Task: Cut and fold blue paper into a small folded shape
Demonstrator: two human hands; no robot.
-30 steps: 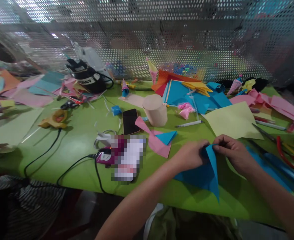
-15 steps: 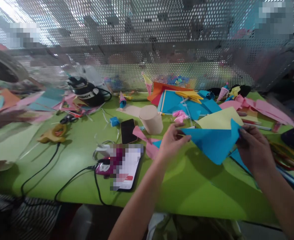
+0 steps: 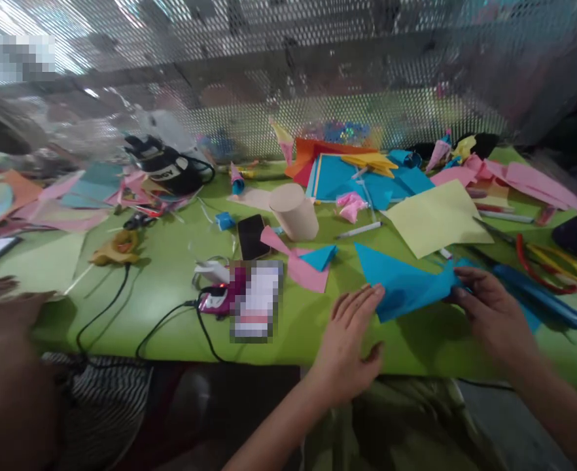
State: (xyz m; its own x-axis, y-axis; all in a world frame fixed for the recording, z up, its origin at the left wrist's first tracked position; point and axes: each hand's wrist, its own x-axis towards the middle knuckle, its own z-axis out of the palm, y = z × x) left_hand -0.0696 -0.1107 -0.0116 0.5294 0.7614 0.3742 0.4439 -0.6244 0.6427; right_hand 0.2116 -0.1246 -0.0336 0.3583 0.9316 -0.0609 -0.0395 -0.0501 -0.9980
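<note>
A folded sheet of blue paper (image 3: 401, 288) is held just above the green table, its pointed corner toward the upper left. My right hand (image 3: 489, 307) pinches its right end between thumb and fingers. Against its lower left edge rests my left hand (image 3: 350, 347), fingers stretched out and thumb apart, touching the paper with the fingertips. Left of the blue paper lie pink paper pieces (image 3: 308, 271) with a small blue triangle (image 3: 320, 257) on top. A pale yellow sheet (image 3: 436, 219) lies flat behind it.
Blue-handled scissors (image 3: 543, 297) and red-and-yellow handles (image 3: 553, 261) lie at right. A beige paper cylinder (image 3: 294, 212), a pen (image 3: 360, 229), a dark phone (image 3: 253, 237) and a lit phone (image 3: 259, 301) with a cable-fed purple device (image 3: 220, 297) occupy the middle. Another person's arm (image 3: 14, 366) is at left.
The blue paper has come lower and nearer to me. My left hand has let go of its left corner and moved down to its lower edge, fingers extended. The view has shifted slightly.
</note>
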